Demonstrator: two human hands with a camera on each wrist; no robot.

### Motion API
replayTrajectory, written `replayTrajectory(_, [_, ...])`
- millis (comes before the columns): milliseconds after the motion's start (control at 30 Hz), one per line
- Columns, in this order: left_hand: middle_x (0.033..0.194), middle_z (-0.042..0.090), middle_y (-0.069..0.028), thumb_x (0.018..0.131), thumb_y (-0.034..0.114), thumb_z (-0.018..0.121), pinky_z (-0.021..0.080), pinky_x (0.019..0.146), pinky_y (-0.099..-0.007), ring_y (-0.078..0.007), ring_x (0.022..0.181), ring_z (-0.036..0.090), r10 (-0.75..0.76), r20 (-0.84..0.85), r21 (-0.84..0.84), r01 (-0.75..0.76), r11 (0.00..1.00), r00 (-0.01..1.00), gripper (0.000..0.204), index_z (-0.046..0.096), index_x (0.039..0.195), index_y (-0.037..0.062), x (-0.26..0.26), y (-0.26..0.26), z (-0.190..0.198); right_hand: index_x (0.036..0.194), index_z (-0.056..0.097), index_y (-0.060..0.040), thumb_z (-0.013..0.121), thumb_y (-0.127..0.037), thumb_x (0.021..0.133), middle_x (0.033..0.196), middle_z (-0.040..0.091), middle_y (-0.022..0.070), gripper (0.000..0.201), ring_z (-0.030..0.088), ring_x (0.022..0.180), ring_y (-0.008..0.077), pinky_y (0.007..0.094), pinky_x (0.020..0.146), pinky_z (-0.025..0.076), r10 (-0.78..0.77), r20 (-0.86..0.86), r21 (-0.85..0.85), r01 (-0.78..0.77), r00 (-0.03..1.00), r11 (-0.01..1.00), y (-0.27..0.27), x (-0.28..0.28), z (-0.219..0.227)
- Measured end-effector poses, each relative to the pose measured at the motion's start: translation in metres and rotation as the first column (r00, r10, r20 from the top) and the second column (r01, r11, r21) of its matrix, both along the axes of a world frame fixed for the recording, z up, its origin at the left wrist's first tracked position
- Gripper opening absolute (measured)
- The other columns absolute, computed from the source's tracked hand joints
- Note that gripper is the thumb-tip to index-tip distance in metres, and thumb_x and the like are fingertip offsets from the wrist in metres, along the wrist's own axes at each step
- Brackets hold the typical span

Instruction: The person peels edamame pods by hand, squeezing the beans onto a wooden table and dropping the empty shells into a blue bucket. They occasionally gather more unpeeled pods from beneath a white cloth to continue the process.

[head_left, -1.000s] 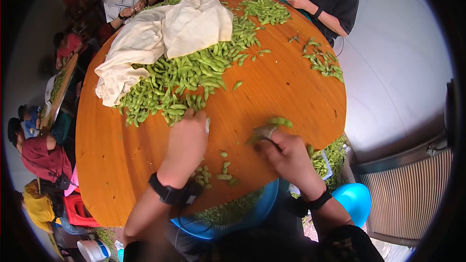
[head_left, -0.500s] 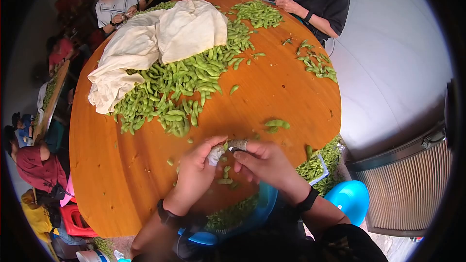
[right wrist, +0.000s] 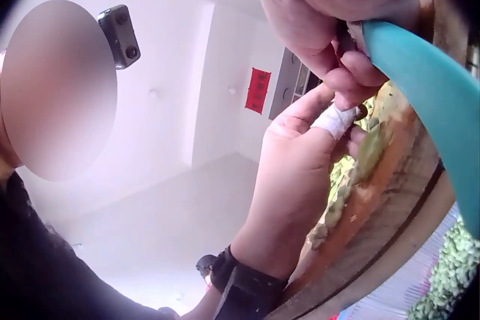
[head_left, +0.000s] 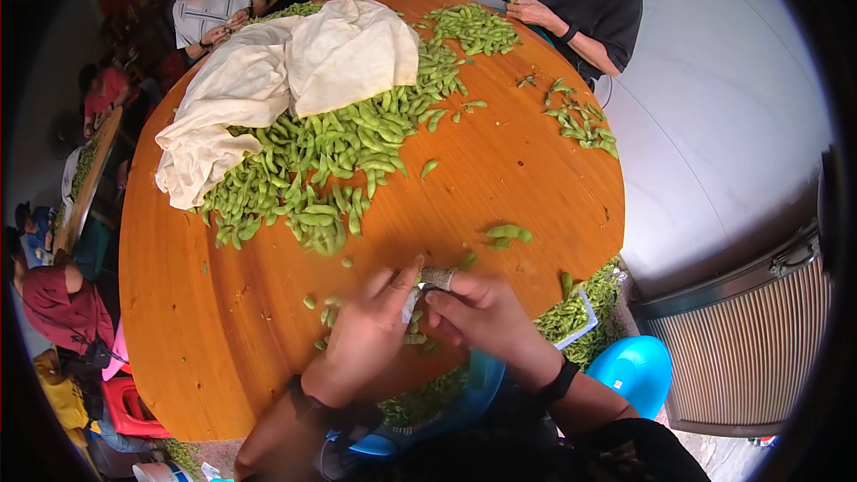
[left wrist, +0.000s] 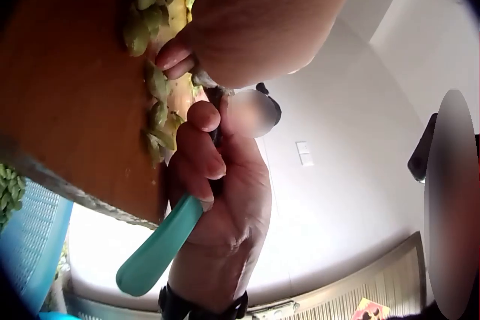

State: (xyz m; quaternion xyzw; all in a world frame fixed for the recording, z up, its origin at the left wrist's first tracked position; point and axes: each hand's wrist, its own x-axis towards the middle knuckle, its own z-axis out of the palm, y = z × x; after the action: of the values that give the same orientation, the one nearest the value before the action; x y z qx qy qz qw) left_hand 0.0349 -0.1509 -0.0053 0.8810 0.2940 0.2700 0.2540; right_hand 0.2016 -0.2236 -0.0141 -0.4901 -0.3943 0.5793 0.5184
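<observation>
Above the near edge of the wooden table, my left hand [head_left: 361, 335] and right hand [head_left: 491, 308] meet at their fingertips. The left thumb has a white wrapping [right wrist: 335, 121], and its fingers pinch a green soybean pod [right wrist: 370, 149], mostly hidden. My right hand grips a tool by its teal handle [left wrist: 161, 249], which sticks out below the fist; fingers cover its working end. A beige band [head_left: 437, 278] wraps a right finger. Several short green beans [head_left: 327, 314] lie beside the left hand. Two pods [head_left: 509, 234] rest beyond the right hand.
A large heap of pods [head_left: 357, 134], partly under a cream cloth [head_left: 353, 49], covers the table's far left. A blue basin [head_left: 482, 393] sits below the near edge. A crate of pods [head_left: 571, 321] and a blue bowl [head_left: 634, 375] stand right. People sit across the table.
My left hand has come back from the pod heap to meet the right hand, which moved inward. Two pods now lie where the right hand was. Over the last half second the hands stay together.
</observation>
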Motion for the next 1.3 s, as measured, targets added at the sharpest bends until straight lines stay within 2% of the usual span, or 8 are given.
replayTrajectory(167, [0.097,0.062,-0.0191,0.082,-0.005,0.056,0.053,0.073,-0.0402,-0.0383,0.084,0.063,-0.001,-0.011,0.031,0.002,1.000,1.000,0.050,0.054,0.131,0.0054,0.000,0.000,-0.001,0.096,0.063,-0.0047,0.055,-0.007,0.096,0.068,0.057,-0.0017,0.009,0.050,0.050,0.0046,0.0210,0.044,0.039,-0.084,0.046,-0.011,0.085,0.995,0.996,0.002,-0.008,0.002])
replayTrajectory(267, [0.096,0.063,-0.0174,0.081,-0.008,0.053,0.054,0.068,-0.0360,-0.0317,0.077,0.065,-0.021,0.034,0.075,0.018,0.997,0.999,0.049,0.056,0.129,0.0043,0.000,0.003,-0.005,0.098,0.063,-0.0059,0.054,-0.008,0.096,0.067,0.056,-0.0024,0.009,0.049,0.050,0.0043,0.0208,0.044,0.038,-0.107,0.040,-0.036,0.109,0.993,0.993,0.004,-0.009,0.000])
replayTrajectory(400, [0.090,0.064,-0.0069,0.085,-0.011,0.048,0.052,0.057,-0.0243,-0.0104,0.064,0.062,-0.015,0.152,-0.205,0.046,0.978,0.988,0.044,0.057,0.126,0.0028,-0.005,0.006,-0.007,0.099,0.065,-0.0072,0.053,-0.010,0.097,0.067,0.056,-0.0032,0.012,0.048,0.050,0.0038,0.0202,0.044,0.038,-0.092,0.020,-0.096,0.094,0.996,0.991,0.006,-0.008,0.003])
replayTrajectory(467, [0.100,0.065,-0.0076,0.091,-0.005,0.044,0.053,0.064,-0.0268,-0.0159,0.075,0.065,0.099,0.200,-0.694,0.070,0.716,0.975,0.039,0.054,0.128,0.0048,-0.007,0.006,-0.003,0.098,0.065,-0.0073,0.053,-0.011,0.097,0.066,0.056,-0.0034,0.013,0.048,0.050,0.0036,0.0200,0.045,0.038,-0.064,0.020,-0.090,0.066,0.998,0.994,0.008,-0.006,0.003])
replayTrajectory(633, [0.093,0.065,-0.0053,0.097,0.002,0.045,0.049,0.057,-0.0212,-0.0087,0.068,0.059,0.279,0.311,-0.921,0.217,0.323,0.909,0.027,0.057,0.121,0.0011,-0.009,0.019,0.003,0.096,0.067,-0.0073,0.052,-0.012,0.098,0.066,0.056,-0.0036,0.015,0.047,0.050,0.0034,0.0197,0.045,0.038,-0.004,0.024,-0.122,0.007,1.000,0.992,0.010,-0.002,0.011])
replayTrajectory(833, [0.084,0.064,-0.0002,0.091,-0.003,0.052,0.046,0.053,-0.0189,-0.0044,0.064,0.059,0.162,0.246,-0.645,0.036,0.763,0.956,0.029,0.059,0.118,0.0048,-0.001,0.007,-0.004,0.092,0.064,-0.0051,0.053,-0.007,0.096,0.066,0.057,-0.0028,0.011,0.047,0.049,0.0039,0.0212,0.044,0.038,-0.047,0.083,-0.075,0.053,0.995,0.996,0.008,-0.008,0.011])
replayTrajectory(933, [0.083,0.063,-0.0001,0.087,-0.008,0.051,0.045,0.054,-0.0191,-0.0046,0.065,0.058,0.087,0.163,-0.514,0.009,0.857,0.983,0.034,0.056,0.118,0.0033,-0.004,0.006,-0.002,0.091,0.063,-0.0042,0.055,-0.006,0.095,0.066,0.057,-0.0024,0.009,0.049,0.049,0.0044,0.0220,0.043,0.038,-0.075,0.089,-0.044,0.079,0.993,0.996,0.007,-0.011,0.011])
replayTrajectory(1300, [0.075,0.061,-0.0080,0.084,-0.003,0.048,0.047,0.057,-0.0285,-0.0137,0.060,0.058,0.096,0.099,-0.443,-0.043,0.896,0.990,0.030,0.057,0.113,0.0039,-0.002,0.003,0.003,0.099,0.066,-0.0040,0.057,-0.005,0.093,0.066,0.058,-0.0017,0.011,0.053,0.059,0.0040,0.0217,0.053,0.043,-0.159,0.200,0.014,0.160,0.967,0.987,-0.003,-0.020,0.009])
